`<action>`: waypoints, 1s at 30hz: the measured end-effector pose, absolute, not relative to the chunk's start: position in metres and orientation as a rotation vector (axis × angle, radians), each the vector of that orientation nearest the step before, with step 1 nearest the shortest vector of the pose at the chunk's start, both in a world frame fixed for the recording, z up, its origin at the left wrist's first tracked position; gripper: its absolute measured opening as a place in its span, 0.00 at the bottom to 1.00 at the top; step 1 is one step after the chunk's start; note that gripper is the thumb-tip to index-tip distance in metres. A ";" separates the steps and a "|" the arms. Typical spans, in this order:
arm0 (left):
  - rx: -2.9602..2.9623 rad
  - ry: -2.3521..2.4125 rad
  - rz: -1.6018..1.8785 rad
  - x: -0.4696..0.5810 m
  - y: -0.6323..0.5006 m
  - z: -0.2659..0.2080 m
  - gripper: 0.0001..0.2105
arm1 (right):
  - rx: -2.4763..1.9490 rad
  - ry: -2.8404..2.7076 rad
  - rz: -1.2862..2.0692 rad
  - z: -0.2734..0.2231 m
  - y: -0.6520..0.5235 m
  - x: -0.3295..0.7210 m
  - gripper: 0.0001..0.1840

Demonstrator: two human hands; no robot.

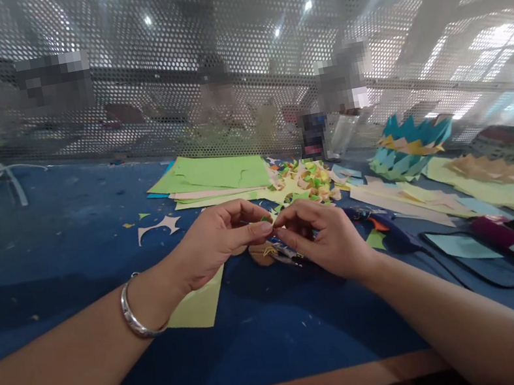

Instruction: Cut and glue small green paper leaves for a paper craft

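at centre of frame, a small green piece [266, 219] is pinched in the fingers of the left hand [224, 233], those of the right hand [328, 233] meeting them just right of it, their own hold and its long axis indeterminable.

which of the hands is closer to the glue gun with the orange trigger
The right hand: the glue gun lies just past its outer side, while the left hand is farther away.
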State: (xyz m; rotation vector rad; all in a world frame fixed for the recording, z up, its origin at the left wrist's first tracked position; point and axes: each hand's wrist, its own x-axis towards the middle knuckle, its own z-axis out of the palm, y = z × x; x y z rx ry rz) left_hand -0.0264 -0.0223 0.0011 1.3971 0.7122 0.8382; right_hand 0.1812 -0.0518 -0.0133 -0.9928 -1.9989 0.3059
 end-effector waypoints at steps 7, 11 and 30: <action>1.425 0.726 0.862 -0.025 -0.023 0.000 0.11 | -0.991 -2.000 0.341 -0.014 -0.053 0.182 0.04; 1.440 0.735 0.851 -0.025 -0.023 0.001 0.12 | -1.011 -2.004 0.328 -0.014 -0.054 0.182 0.04; 1.425 0.676 0.800 -0.024 -0.026 0.001 0.09 | -1.064 -2.056 0.260 -0.012 -0.055 0.182 0.04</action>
